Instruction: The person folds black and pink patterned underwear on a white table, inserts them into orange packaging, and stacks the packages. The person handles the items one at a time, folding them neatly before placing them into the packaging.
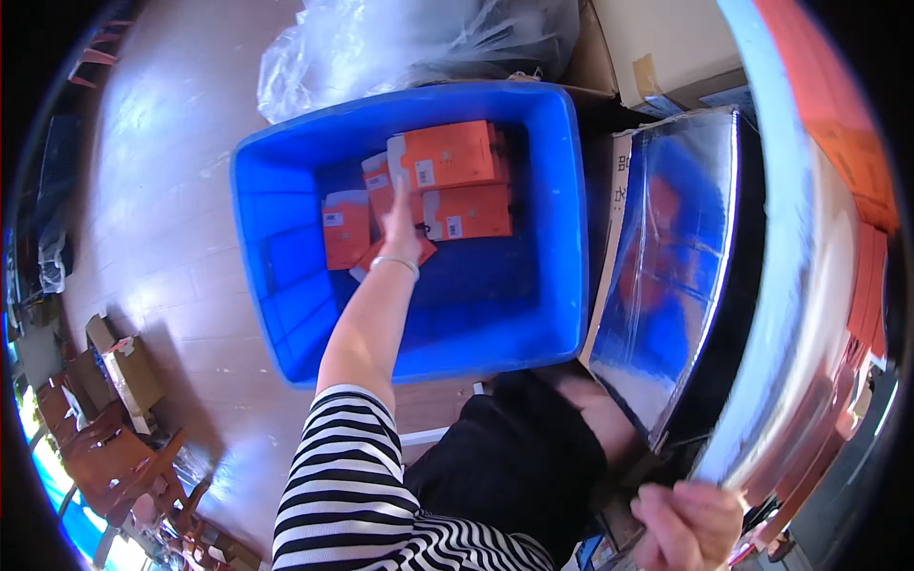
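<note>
My left hand [400, 236], with a pale bracelet at the wrist, reaches down into a large blue plastic bin [249, 214]. Its fingers look stretched out against a group of flat orange boxes, and part of the hand is seen edge-on. Just beyond the fingers lies an upper orange box [455, 155], above another orange box [481, 211]. Left of the hand is a third orange box [348, 233]. At the lower right, my right hand [687, 528] has its fingers curled over the lower end of a pale table edge [767, 366]; its underside is hidden.
Clear plastic sheeting [414, 48] is heaped behind the bin. A carton lined with shiny silver film [666, 257] stands right of it, close to my leg. Orange stacks [864, 285] line the far right. Opened cardboard [131, 376] and brown pieces lie on the left floor.
</note>
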